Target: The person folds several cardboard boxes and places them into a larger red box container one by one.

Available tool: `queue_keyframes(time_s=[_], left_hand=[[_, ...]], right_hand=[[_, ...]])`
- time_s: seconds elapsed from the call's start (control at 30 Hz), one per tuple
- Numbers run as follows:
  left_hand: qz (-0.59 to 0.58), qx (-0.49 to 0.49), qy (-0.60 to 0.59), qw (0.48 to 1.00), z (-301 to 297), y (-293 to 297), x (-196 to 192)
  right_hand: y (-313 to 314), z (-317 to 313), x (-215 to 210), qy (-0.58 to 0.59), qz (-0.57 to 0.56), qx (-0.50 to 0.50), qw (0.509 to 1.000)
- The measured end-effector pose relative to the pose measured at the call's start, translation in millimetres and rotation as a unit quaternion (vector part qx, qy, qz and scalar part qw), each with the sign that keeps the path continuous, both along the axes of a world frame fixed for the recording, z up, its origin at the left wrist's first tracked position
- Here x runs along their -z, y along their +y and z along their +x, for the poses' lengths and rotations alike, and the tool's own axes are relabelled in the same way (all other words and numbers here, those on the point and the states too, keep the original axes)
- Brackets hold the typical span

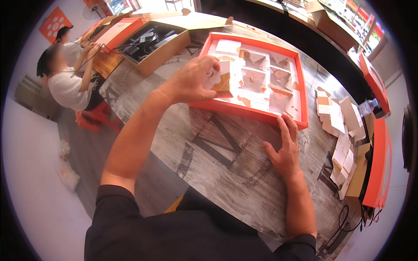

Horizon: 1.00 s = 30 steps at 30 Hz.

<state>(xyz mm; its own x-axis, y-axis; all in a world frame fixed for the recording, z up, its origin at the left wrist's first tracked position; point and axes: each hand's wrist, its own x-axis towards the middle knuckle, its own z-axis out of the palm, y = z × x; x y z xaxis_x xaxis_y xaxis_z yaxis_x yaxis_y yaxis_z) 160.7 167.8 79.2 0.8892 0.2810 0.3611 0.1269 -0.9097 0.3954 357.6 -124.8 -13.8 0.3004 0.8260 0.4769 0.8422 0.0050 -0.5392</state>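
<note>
A shallow red cardboard box [250, 114] lies on the table, its white inside set with several folded cardboard dividers [254, 79]. At its left side my left hand [188, 80] is closed, thumb and fingers around a small white-and-gold cardboard insert [224, 80]. Part of that insert is hidden behind the fingers. My right hand [285, 150] has its fingers apart and outstretched, the fingertips touching the box's near right corner; nothing is held in it.
Folded white cardboard pieces [333, 115] lie at the right, beside a plastic bottle [368, 106] and an upright red box [378, 165]. An open brown carton [156, 55] holding dark items and cables stands behind on the left. Two people [65, 85] work at far left.
</note>
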Motion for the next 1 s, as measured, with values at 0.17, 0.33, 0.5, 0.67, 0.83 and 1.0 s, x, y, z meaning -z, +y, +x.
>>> queue_keyframes(time_s=[0.17, 0.33, 0.5, 0.67, 0.83, 1.0], left_hand=[[-0.010, 0.001, 0.133, 0.991, 12.2, 4.9, 6.5], [-0.016, 0.023, 0.162, 0.986, 21.1, 12.1, 4.2], [-0.069, 0.031, 0.164, 0.984, -1.1, 35.3, 13.6], [-0.064, 0.062, 0.199, 0.976, 46.4, 23.1, 12.8], [-0.057, 0.058, 0.205, 0.975, 28.5, 33.2, 8.8], [-0.022, 0.062, 0.203, 0.977, 33.1, 29.4, 15.1]], right_hand=[[-4.7, 0.5, 4.6, 0.024, -0.004, 0.013, 1.000], [-4.7, 2.6, 3.2, 0.021, 0.006, 0.015, 1.000], [12.9, -12.1, 5.8, 0.031, 0.017, -0.019, 0.999], [-9.8, 0.5, 0.5, -0.008, 0.008, 0.008, 1.000], [-1.7, 0.5, -1.1, -0.010, 0.005, -0.021, 1.000], [-5.1, 3.2, -3.0, 0.016, -0.002, -0.019, 1.000]])
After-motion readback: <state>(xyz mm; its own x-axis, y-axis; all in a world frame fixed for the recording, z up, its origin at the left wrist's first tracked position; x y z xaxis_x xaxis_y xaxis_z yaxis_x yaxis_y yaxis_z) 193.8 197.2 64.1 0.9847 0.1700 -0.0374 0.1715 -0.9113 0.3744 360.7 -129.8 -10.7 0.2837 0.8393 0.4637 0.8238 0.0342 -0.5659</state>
